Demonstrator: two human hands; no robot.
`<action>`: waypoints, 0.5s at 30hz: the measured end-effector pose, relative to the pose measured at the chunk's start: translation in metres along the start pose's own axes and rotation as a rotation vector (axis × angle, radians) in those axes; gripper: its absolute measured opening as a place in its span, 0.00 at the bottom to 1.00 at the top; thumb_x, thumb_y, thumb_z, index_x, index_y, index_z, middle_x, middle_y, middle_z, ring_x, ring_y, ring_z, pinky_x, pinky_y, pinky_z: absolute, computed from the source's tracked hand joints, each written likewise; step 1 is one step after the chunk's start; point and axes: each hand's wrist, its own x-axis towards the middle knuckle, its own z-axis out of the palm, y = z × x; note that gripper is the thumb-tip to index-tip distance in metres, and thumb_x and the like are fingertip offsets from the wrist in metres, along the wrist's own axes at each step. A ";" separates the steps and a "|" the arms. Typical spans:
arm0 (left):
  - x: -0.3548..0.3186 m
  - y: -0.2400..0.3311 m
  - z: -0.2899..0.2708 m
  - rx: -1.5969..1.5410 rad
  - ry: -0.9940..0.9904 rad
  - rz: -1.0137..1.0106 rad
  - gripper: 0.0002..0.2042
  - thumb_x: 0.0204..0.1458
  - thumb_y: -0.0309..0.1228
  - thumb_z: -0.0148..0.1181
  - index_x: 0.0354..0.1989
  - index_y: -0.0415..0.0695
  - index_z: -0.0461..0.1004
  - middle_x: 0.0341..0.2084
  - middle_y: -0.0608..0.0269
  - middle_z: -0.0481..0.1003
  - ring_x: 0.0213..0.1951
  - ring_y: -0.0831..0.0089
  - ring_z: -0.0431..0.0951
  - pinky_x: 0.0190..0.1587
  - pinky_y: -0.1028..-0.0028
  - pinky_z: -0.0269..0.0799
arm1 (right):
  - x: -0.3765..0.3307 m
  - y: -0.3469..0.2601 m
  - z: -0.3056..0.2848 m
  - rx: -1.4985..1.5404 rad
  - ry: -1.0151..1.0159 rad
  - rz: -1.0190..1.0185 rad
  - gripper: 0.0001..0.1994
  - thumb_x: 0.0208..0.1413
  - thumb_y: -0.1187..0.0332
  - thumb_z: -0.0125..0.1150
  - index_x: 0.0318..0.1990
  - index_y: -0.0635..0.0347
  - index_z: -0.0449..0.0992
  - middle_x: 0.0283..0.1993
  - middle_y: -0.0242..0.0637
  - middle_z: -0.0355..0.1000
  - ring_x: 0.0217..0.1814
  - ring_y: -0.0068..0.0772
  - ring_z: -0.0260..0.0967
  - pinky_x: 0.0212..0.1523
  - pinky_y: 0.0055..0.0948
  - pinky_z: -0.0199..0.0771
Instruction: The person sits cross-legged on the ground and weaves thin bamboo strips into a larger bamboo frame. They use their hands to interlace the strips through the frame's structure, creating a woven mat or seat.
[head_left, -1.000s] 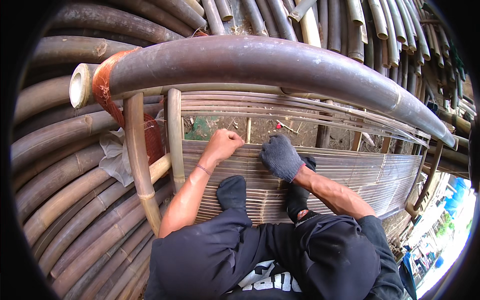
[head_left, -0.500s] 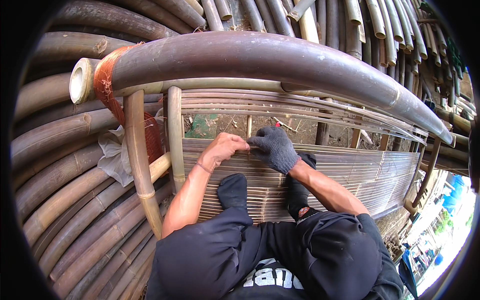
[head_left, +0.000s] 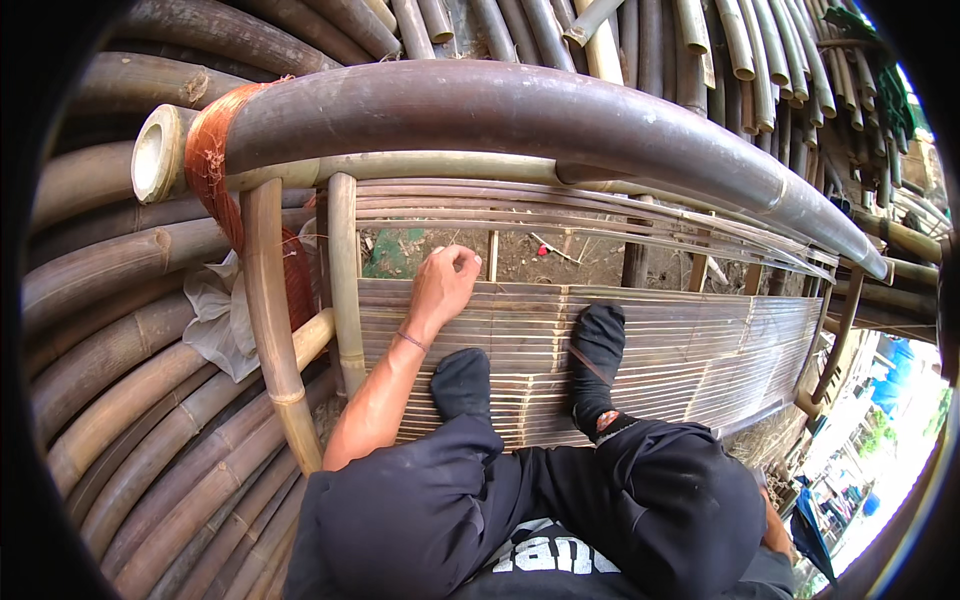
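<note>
Orange binding [head_left: 207,150] is wrapped around left end of thick bamboo pole [head_left: 480,108]. Left hand [head_left: 445,287] is held at upper edge of slatted bamboo panel [head_left: 680,345], fingers curled; grip contents cannot be told. Panel is positioned on near side of pole, partly covered by socked feet [head_left: 600,335]. Right hand is hidden; grip cannot be told.

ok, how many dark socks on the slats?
2: the left sock, nearer the left hand, and the right sock, farther right, both on the bamboo slats. No others seem hidden.
</note>
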 end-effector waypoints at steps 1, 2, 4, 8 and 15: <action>-0.001 -0.001 0.000 0.046 0.026 0.056 0.12 0.56 0.37 0.56 0.38 0.42 0.80 0.34 0.50 0.79 0.40 0.56 0.78 0.47 0.63 0.69 | -0.018 0.021 0.040 0.028 -0.017 0.103 0.16 0.50 0.58 0.60 0.44 0.53 0.83 0.49 0.45 0.78 0.55 0.43 0.75 0.51 0.41 0.76; -0.002 -0.002 0.001 0.095 0.052 0.110 0.12 0.57 0.37 0.55 0.40 0.42 0.79 0.35 0.51 0.78 0.42 0.55 0.77 0.49 0.61 0.68 | -0.033 0.034 0.069 0.073 -0.030 0.177 0.16 0.50 0.59 0.60 0.45 0.54 0.82 0.50 0.46 0.77 0.54 0.44 0.75 0.51 0.42 0.76; -0.006 -0.006 0.002 0.185 -0.013 0.171 0.13 0.59 0.37 0.52 0.39 0.42 0.78 0.34 0.51 0.78 0.41 0.56 0.76 0.51 0.60 0.65 | -0.048 0.041 0.088 0.228 0.065 0.331 0.17 0.50 0.61 0.60 0.47 0.55 0.79 0.50 0.47 0.76 0.53 0.47 0.74 0.51 0.43 0.75; -0.017 -0.013 0.007 0.377 -0.228 0.200 0.14 0.61 0.39 0.48 0.35 0.43 0.77 0.33 0.55 0.78 0.42 0.57 0.76 0.49 0.58 0.62 | -0.032 -0.030 -0.027 0.693 0.768 0.241 0.20 0.50 0.65 0.60 0.51 0.58 0.75 0.51 0.50 0.73 0.52 0.52 0.72 0.50 0.46 0.73; -0.008 -0.024 0.006 0.302 -0.321 0.164 0.13 0.60 0.41 0.51 0.33 0.47 0.79 0.28 0.56 0.79 0.37 0.57 0.77 0.47 0.57 0.60 | -0.049 -0.245 -0.352 0.627 1.517 -0.852 0.19 0.44 0.60 0.70 0.42 0.56 0.76 0.39 0.43 0.73 0.43 0.49 0.71 0.43 0.42 0.72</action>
